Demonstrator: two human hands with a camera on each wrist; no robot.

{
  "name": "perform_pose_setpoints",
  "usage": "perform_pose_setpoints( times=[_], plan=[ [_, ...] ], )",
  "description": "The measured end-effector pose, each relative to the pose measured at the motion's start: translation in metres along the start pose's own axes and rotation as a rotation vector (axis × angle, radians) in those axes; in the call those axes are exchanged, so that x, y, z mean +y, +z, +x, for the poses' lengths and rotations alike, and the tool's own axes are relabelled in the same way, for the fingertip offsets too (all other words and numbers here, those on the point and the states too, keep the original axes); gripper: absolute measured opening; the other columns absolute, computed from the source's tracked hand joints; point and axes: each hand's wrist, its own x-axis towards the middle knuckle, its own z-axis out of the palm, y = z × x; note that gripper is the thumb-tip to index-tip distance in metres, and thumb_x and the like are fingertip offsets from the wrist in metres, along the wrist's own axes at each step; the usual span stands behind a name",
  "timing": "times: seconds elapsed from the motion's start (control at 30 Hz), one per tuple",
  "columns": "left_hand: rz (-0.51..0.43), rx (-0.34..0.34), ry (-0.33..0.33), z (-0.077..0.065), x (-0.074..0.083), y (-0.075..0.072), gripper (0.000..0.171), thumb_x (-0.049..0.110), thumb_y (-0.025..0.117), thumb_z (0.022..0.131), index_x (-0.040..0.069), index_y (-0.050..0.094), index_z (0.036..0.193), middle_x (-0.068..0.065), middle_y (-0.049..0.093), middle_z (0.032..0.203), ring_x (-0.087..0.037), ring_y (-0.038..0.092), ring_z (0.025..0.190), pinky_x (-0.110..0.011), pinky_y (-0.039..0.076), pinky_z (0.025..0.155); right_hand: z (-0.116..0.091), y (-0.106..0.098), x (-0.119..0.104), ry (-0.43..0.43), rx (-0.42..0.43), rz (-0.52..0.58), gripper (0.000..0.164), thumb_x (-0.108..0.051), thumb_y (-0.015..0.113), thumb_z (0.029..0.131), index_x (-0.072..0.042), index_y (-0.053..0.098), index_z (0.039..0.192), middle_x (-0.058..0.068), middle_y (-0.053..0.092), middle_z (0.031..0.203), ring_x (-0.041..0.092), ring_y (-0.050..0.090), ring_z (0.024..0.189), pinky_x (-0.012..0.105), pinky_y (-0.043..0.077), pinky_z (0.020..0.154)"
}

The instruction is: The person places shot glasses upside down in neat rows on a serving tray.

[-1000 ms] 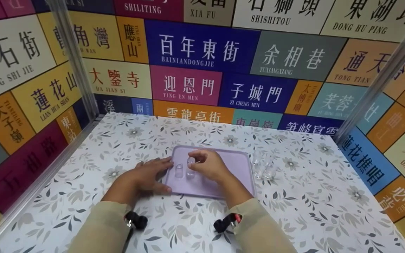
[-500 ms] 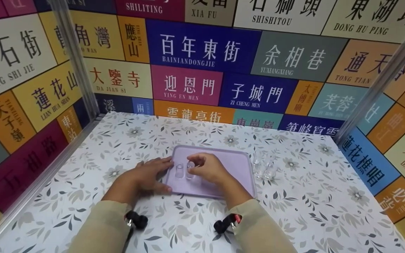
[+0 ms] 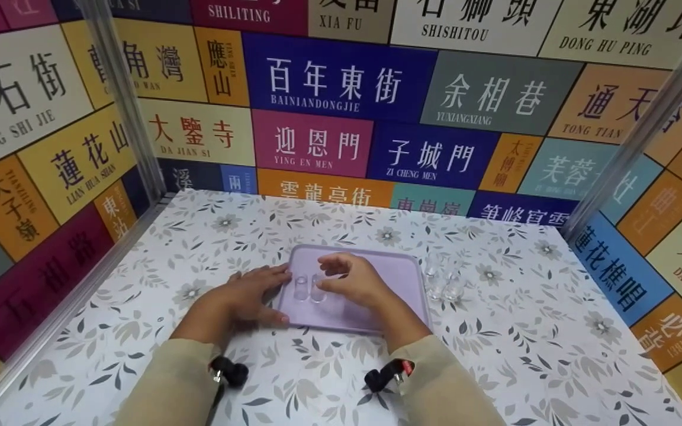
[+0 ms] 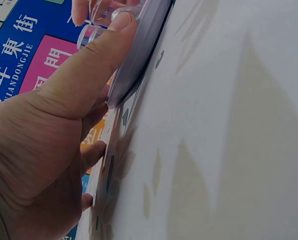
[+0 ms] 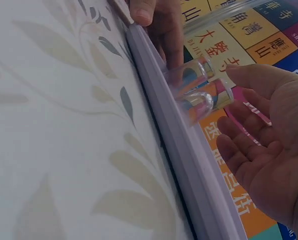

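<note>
Two small clear cups [image 3: 300, 289] stand side by side near the left end of the lilac tray [image 3: 397, 284]. My right hand [image 3: 356, 281] is beside the right-hand cup [image 3: 318, 293]. In the right wrist view its thumb lies near that cup's rim, the other fingers loosely bent and apart from it, nothing gripped. My left hand [image 3: 243, 296] rests at the tray's left edge, fingers spread; in the left wrist view its thumb [image 4: 121, 22] lies along the tray rim. The cups are partly hidden there by this hand.
Several more clear cups [image 3: 444, 281] stand on the table just right of the tray. A floral cloth [image 3: 317, 378] covers the table. Panels with printed signs [image 3: 341, 77] enclose the back and both sides, joined by clear corner strips.
My right hand's fingers have come off the right-hand cup, which now stands slightly closer to the other cup. The left hand has stayed at the tray edge.
</note>
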Motion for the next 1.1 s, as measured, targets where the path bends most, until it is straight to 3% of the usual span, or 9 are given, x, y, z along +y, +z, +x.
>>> perform_pose_setpoints(
  times=[0.17,0.57,1.1],
  plan=[
    [-0.024,0.000,0.002,0.000,0.001,0.000,0.109,0.078,0.073,0.057,0.049,0.027,0.151,0.029,0.009,0.163,-0.021,0.007,0.156,-0.066,-0.004,0.122,-0.005,-0.023,0.000,0.002,0.067,0.012,0.050,-0.031,0.086,0.075,-0.025,0.068,0.121,0.001,0.070,0.120,0.021,0.066,0.113,0.038,0.054,0.099],
    [-0.058,-0.001,-0.012,-0.001,0.000,0.000,0.109,0.076,0.075,0.055,0.053,0.026,0.150,0.031,0.008,0.162,-0.022,0.004,0.156,-0.066,-0.007,0.121,-0.031,-0.089,0.015,0.034,0.232,0.038,0.050,-0.030,0.085,0.077,-0.026,0.066,0.123,0.001,0.069,0.120,0.019,0.064,0.115,0.038,0.053,0.100],
    [-0.029,-0.008,0.008,-0.003,0.002,-0.003,0.107,0.077,0.074,0.060,0.048,0.027,0.152,0.027,0.011,0.164,-0.021,0.006,0.156,-0.063,-0.004,0.123,-0.065,-0.148,0.033,0.116,0.291,-0.003,0.062,-0.039,0.083,0.078,-0.023,0.059,0.133,0.006,0.064,0.131,0.024,0.060,0.123,0.032,0.054,0.099]
  ],
)
